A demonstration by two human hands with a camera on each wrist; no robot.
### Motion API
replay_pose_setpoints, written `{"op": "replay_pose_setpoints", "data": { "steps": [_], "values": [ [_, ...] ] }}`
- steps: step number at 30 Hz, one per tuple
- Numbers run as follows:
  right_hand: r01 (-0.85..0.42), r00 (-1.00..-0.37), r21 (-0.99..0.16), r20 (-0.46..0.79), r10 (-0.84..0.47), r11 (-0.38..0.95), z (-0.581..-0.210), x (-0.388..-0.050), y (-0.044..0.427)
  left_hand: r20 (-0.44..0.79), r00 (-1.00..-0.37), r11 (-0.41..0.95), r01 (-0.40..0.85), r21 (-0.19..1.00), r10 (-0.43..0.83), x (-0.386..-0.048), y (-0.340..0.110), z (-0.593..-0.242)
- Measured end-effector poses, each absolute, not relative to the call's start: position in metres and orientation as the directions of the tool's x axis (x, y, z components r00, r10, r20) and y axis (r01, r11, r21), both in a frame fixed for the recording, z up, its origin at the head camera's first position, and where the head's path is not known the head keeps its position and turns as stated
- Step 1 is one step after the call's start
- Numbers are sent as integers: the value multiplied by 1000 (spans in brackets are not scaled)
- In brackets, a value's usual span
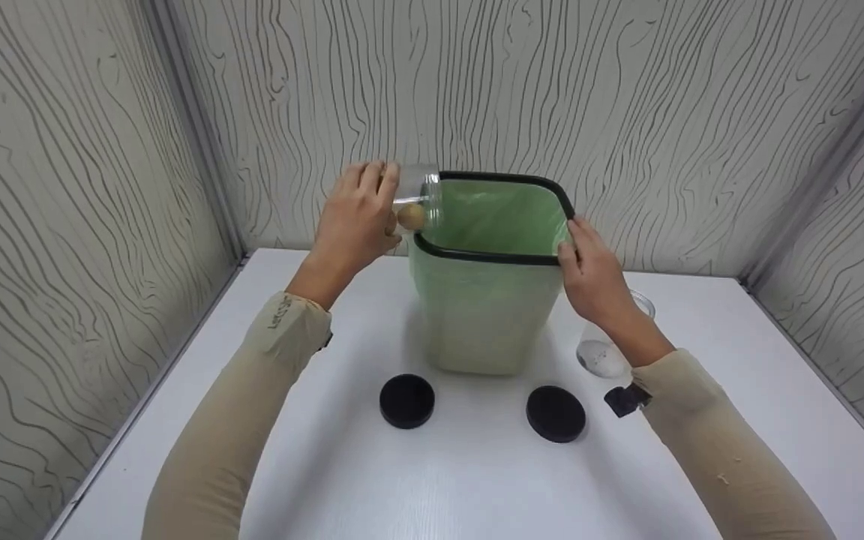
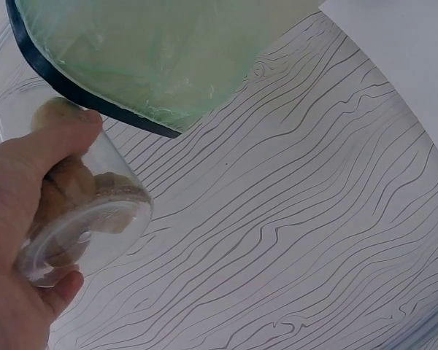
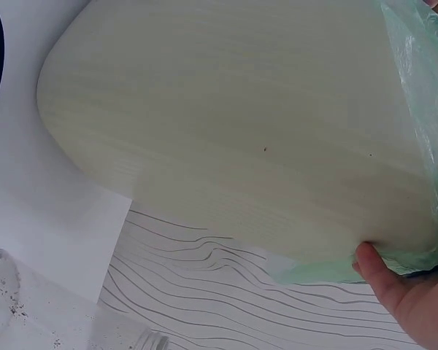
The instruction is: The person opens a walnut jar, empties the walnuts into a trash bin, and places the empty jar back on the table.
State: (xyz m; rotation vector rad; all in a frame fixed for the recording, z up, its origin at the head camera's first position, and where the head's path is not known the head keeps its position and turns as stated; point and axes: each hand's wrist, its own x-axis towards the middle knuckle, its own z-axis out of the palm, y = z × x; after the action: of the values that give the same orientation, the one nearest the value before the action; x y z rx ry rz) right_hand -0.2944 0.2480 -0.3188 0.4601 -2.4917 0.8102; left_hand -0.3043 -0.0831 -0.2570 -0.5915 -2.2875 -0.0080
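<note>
My left hand [image 1: 357, 214] grips a clear jar [image 1: 421, 180], tipped on its side with its mouth at the left edge of a pale trash bin [image 1: 484, 322]. Several brownish, roundish pieces [image 2: 73, 182] lie inside this jar; their kind is unclear. One tan ball [image 1: 411, 217] sits near the mouth. A green bag [image 1: 503, 217] lines the bin, under a black rim [image 1: 492, 257]. At the bin's right side my right hand [image 1: 593, 274] holds the rim, thumb against the outer wall in the right wrist view. The bin's bottom inside is hidden.
Two black round lids [image 1: 407, 401] lie on the white table [image 1: 432, 487] in front of the bin. A second clear jar [image 1: 601, 358], with dark crumbs at its bottom, stands beside the bin, partly behind my right wrist. Wood-patterned panels [image 1: 312, 90] enclose the back and sides.
</note>
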Motion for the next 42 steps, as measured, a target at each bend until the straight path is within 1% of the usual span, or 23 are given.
{"op": "replay_pose_setpoints", "data": {
  "steps": [7,10,13,18,24,26,31,33,38,42],
  "values": [
    [-444,-831,-461,533,-160,768,-319,-294,248,659,-629,896,412,-167,413,-305,-83,-258],
    [-441,-835,-465,526,-161,768,-319,-294,248,660,-625,895,409,-180,418,-305,-82,-257],
    [-439,-837,-467,524,-160,767,-319,-294,248,660,-615,892,399,-211,431,-305,-81,-256],
    [-432,-842,-472,516,-156,769,-319,-294,248,621,-638,889,371,-269,454,-303,-78,-251],
    [-425,-845,-470,512,-153,774,-320,-295,247,558,-661,860,309,-407,501,-301,-72,-244],
    [-424,-845,-470,512,-152,774,-320,-295,247,552,-654,845,288,-450,517,-302,-69,-243],
    [-422,-845,-469,514,-149,776,-321,-295,246,560,-602,796,234,-558,569,-302,-63,-240],
    [-423,-843,-466,517,-149,777,-321,-295,246,553,-591,775,217,-593,588,-302,-61,-240],
    [-430,-841,-471,520,-152,770,-320,-295,246,531,-585,741,193,-643,614,-301,-59,-238],
    [-438,-842,-485,517,-155,757,-320,-294,247,543,-557,735,194,-650,628,-303,-58,-238]
  ]
}}
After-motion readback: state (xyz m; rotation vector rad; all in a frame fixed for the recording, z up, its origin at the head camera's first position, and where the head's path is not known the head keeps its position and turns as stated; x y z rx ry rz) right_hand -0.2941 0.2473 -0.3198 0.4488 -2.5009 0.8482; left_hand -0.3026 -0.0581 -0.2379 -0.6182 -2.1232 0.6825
